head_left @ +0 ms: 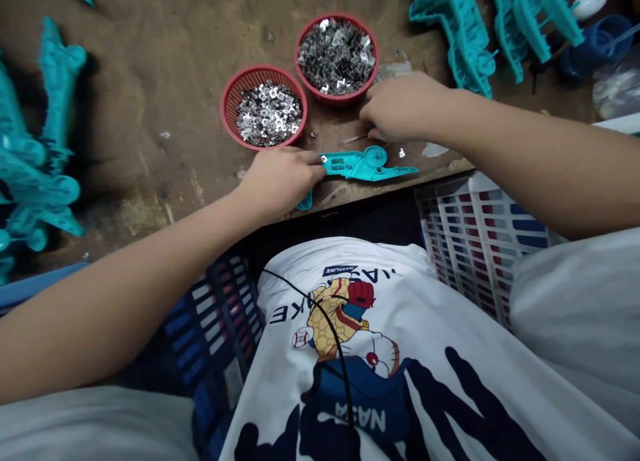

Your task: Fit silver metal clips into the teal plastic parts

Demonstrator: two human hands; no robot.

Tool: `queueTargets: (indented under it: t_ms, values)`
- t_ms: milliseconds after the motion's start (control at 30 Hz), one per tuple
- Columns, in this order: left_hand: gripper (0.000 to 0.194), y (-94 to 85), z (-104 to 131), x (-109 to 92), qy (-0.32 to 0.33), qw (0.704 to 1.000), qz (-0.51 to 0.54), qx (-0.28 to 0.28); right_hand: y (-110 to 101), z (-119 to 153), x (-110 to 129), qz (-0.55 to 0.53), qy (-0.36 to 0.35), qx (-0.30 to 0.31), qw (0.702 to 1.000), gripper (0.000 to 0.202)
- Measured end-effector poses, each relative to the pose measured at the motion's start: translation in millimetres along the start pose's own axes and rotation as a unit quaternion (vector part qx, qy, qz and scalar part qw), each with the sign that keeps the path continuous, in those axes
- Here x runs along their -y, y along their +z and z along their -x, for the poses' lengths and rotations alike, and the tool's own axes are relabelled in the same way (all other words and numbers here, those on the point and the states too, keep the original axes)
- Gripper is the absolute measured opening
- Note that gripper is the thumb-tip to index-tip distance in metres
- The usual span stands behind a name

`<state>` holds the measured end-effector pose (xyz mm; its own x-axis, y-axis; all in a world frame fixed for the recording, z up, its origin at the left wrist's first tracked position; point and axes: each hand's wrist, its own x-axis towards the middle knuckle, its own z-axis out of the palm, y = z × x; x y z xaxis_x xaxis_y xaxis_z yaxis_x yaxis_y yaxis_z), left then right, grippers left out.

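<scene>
My left hand [287, 181] is closed on a teal plastic part [357, 165] lying near the table's front edge. A small shiny metal clip [324, 159] sits on the part beside my fingertips. My right hand [400, 107] is over the table, just right of the farther red basket [337, 101], fingers curled together and pointing down. Whatever they pinch, if anything, is hidden. Small metal clips [270, 114] fill the nearer red basket [227, 107], and more clips [336, 55] heap up in the farther one. One loose clip [401, 153] rests on the wood below my right hand.
Teal parts are piled at the left [57, 114] and back right [460, 34]. A blue cup [595, 47] and a clear plastic bag [617, 91] are at the far right. Under the table edge stand a white crate [480, 227] and a blue crate [215, 314].
</scene>
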<state>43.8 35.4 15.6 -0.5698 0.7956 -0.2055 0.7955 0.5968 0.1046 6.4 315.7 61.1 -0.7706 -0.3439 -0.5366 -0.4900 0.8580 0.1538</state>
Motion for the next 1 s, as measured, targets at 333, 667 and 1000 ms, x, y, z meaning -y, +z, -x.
queueTargets:
  t_ms: [333,667,1000]
  values:
    - [0.032,-4.8,-1,1,-0.025,0.999,-0.022,-0.001,5,9,7,-0.093,-0.052,-0.05,0.993,0.02]
    - [0.041,9.3,2,6,-0.029,0.998,0.009,-0.058,2,15,26,-0.016,-0.083,-0.023,0.996,0.039]
    - [0.055,8.1,1,-1,-0.024,0.998,0.045,-0.027,3,18,29,-0.083,-0.054,-0.029,0.995,0.037]
